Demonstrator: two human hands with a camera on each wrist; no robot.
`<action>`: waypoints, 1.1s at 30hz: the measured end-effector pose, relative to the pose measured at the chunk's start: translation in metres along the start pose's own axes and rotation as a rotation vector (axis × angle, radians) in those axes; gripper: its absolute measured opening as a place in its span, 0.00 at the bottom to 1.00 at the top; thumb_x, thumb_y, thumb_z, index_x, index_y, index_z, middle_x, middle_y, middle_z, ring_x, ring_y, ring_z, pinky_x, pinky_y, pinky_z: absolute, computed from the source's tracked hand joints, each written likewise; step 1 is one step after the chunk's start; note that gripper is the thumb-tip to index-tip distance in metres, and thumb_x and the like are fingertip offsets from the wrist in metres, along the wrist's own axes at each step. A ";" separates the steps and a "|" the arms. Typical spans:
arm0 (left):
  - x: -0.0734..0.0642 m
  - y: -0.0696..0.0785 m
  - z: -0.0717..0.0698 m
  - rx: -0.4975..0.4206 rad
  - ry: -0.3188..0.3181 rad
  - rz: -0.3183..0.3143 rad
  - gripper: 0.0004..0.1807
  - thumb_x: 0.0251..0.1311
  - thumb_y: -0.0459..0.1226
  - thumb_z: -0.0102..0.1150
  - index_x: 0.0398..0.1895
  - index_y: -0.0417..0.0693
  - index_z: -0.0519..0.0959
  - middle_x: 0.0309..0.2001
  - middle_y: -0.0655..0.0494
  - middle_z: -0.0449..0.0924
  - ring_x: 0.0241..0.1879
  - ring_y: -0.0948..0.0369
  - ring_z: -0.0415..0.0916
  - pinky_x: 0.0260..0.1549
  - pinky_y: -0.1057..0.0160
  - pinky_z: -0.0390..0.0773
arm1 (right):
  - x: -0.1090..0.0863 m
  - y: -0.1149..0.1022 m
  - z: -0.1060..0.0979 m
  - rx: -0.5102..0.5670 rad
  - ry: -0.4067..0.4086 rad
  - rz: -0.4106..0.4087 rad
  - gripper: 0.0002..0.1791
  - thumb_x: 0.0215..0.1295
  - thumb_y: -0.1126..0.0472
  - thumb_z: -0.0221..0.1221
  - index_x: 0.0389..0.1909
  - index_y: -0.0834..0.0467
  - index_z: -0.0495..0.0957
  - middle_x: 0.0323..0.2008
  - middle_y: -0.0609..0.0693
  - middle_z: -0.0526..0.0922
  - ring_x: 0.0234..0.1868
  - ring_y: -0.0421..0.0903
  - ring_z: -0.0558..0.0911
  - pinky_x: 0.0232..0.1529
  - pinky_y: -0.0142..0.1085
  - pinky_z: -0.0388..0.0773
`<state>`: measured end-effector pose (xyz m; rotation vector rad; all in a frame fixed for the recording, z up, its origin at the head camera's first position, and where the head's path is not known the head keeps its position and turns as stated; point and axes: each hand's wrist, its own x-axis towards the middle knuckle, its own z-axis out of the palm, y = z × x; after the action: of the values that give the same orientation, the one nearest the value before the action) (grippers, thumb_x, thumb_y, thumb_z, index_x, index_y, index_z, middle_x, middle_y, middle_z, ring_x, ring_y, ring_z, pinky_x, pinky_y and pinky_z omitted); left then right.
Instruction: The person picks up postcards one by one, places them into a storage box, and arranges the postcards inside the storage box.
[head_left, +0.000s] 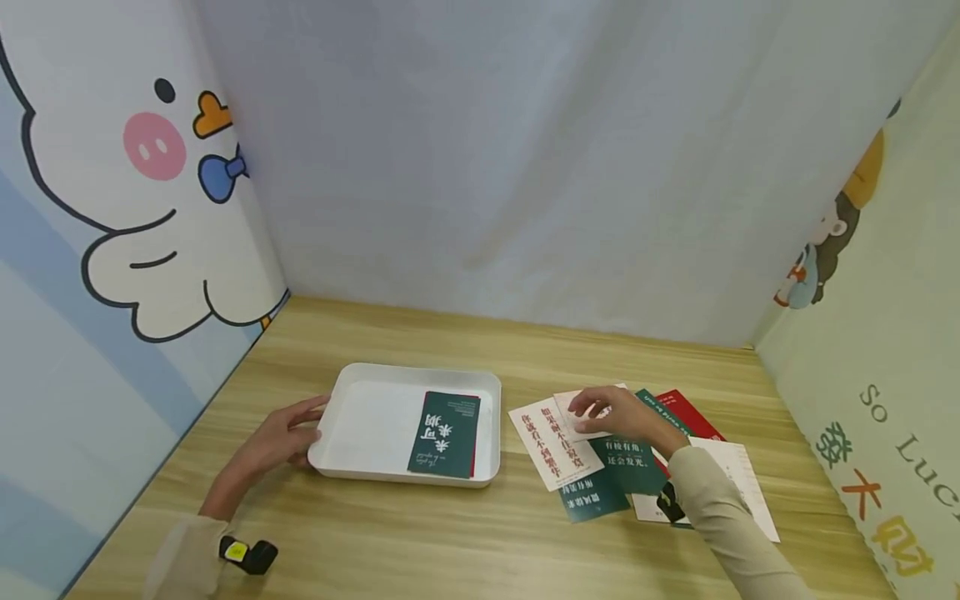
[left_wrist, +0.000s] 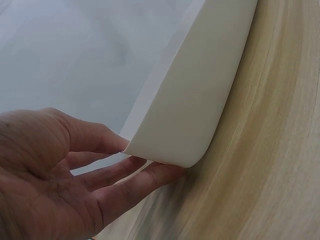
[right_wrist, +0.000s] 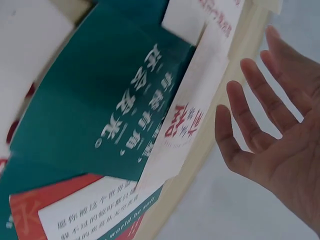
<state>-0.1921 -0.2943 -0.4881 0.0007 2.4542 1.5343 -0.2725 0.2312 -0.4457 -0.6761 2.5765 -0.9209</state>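
A white rectangular tray [head_left: 363, 429] lies on the table, with a dark green card [head_left: 446, 433] in its right half and a red edge showing beneath that card. My left hand [head_left: 272, 443] holds the tray's left end. In the left wrist view, the thumb [left_wrist: 97, 137] is at the tray's rim and the other fingers reach along its outer wall. My right hand [head_left: 621, 414] is over a spread of overlapping cards, its fingers [right_wrist: 257, 110] apart and loosely bent with nothing between them. Nearest to it are a white card with red writing [head_left: 555, 442] and a green card [right_wrist: 95, 95].
More cards lie in the spread: a teal one [head_left: 595, 497] at the front, a red one [head_left: 690, 412] behind and a white one [head_left: 738, 471] to the right. A pale curtain [head_left: 487, 167] closes off the table's [head_left: 420, 542] back; printed cloths hang at both sides.
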 end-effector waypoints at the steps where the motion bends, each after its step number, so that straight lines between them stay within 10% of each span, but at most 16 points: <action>1: -0.001 -0.001 0.000 -0.002 0.000 -0.006 0.36 0.74 0.29 0.50 0.81 0.32 0.54 0.74 0.20 0.59 0.56 0.40 0.81 0.34 0.56 0.85 | 0.000 0.001 0.000 -0.007 -0.001 0.006 0.15 0.67 0.63 0.69 0.52 0.64 0.83 0.50 0.61 0.86 0.51 0.59 0.82 0.54 0.56 0.80; 33: -0.001 -0.003 0.002 -0.015 -0.003 0.013 0.35 0.74 0.28 0.50 0.81 0.31 0.53 0.73 0.18 0.58 0.51 0.44 0.83 0.35 0.55 0.86 | 0.020 0.023 -0.012 -0.323 -0.116 0.158 0.52 0.53 0.58 0.80 0.77 0.59 0.64 0.78 0.66 0.61 0.75 0.70 0.59 0.68 0.73 0.57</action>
<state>-0.1904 -0.2938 -0.4916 0.0167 2.4451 1.5566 -0.3020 0.2416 -0.4548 -0.5768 2.6517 -0.4078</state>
